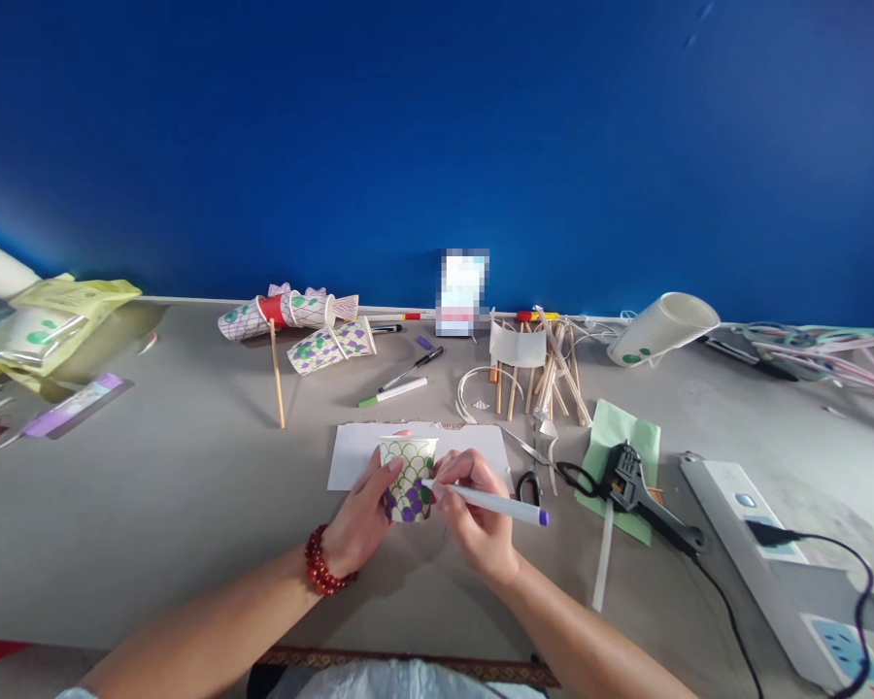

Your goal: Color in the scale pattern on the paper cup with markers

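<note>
Head cam: L hand (360,519) grip round patterned cup (406,485), R hand (485,529) grip on purple-ended marker (499,501), tip at cup, both abv worktop (189,534).

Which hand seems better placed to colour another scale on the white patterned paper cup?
Probably the right hand: it holds the white purple-ended marker, tip at the cup; the left hand grips the cup.
</note>
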The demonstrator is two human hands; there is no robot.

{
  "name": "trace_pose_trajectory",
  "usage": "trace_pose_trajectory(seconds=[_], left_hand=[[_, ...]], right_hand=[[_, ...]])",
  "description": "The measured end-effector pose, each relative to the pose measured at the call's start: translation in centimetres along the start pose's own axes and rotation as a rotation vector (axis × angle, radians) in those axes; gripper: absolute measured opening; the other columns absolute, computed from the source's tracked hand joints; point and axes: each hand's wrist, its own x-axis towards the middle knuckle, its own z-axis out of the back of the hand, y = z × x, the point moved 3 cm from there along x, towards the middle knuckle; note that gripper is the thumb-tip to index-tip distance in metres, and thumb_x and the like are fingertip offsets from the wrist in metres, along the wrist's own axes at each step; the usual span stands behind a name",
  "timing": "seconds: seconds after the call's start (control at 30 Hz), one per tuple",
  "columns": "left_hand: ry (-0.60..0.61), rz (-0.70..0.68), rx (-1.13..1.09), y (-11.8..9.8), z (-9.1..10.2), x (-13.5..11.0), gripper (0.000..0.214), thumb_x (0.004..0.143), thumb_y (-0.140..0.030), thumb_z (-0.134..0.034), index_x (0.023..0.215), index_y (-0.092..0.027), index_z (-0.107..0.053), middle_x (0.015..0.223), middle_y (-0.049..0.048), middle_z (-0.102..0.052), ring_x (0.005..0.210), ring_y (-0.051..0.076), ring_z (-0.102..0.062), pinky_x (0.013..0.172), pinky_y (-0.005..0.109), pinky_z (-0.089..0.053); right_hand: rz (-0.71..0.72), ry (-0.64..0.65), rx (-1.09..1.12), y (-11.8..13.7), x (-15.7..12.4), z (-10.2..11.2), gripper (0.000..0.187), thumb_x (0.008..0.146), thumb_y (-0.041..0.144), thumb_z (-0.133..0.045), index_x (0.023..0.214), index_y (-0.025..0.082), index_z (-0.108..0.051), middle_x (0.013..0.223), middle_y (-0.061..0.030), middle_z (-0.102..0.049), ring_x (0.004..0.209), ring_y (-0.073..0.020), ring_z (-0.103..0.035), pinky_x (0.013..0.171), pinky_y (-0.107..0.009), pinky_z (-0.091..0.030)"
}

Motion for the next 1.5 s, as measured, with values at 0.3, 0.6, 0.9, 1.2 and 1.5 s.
trace_pose_trajectory(seconds=[0.3,0.6,0.9,1.2,1.5], left_hand=[[0.014,-0.009,-0.020,0.14,0.23,0.15,0.065,0.089,-0.039,-0.077,0.148,-0.024,-0.055,0.127,0.0089,-0.076,0.124,0.029,-0.068,0.105,0.039,-0.053],[0.017,-0.007,-0.017,-0.03,-0.04,0.04,0.068,0.089,-0.039,-0.077,0.150,-0.023,-0.053,0.128,0.0103,-0.075,0.124,0.030,-0.068,0.106,0.042,-0.053],[0.042,-0.025,-0.019,-0.11,-0.21,0.04,0.070,0.089,-0.039,-0.076,0.153,-0.027,-0.051,0.127,0.0081,-0.076,0.124,0.029,-0.068,0.106,0.039,-0.053],[0.019,-0.022,-0.007,0.17,0.24,0.19,0.064,0.090,-0.039,-0.076,0.148,-0.024,-0.055,0.124,0.0080,-0.076,0.119,0.028,-0.070,0.102,0.038,-0.054],[0.031,-0.027,-0.012,-0.08,-0.12,0.10,0.067,0.086,-0.041,-0.080,0.148,-0.026,-0.056,0.122,0.0073,-0.077,0.117,0.027,-0.070,0.096,0.033,-0.055]], right_hand=[[0.017,0.013,0.004,0.15,0.10,-0.08,0.014,0.096,0.022,-0.059,0.082,0.024,-0.056,0.069,0.0006,-0.056,0.064,-0.0175,-0.054,0.061,-0.032,-0.045],[0.008,-0.014,0.022,0.07,0.15,0.12,0.016,0.096,0.025,-0.058,0.081,0.024,-0.054,0.068,0.0003,-0.055,0.064,-0.0187,-0.054,0.061,-0.034,-0.045],[0.013,0.000,0.017,0.19,0.07,-0.07,0.013,0.094,0.022,-0.059,0.081,0.024,-0.056,0.067,0.0007,-0.055,0.063,-0.0183,-0.053,0.060,-0.032,-0.045],[0.027,0.013,0.045,0.26,0.06,-0.09,0.014,0.092,0.017,-0.057,0.081,0.024,-0.054,0.067,0.0013,-0.055,0.063,-0.0174,-0.052,0.061,-0.032,-0.044],[0.050,0.054,0.033,0.35,-0.05,-0.19,0.016,0.089,0.010,-0.058,0.082,0.024,-0.056,0.069,0.0022,-0.057,0.064,-0.0159,-0.052,0.063,-0.032,-0.043]])
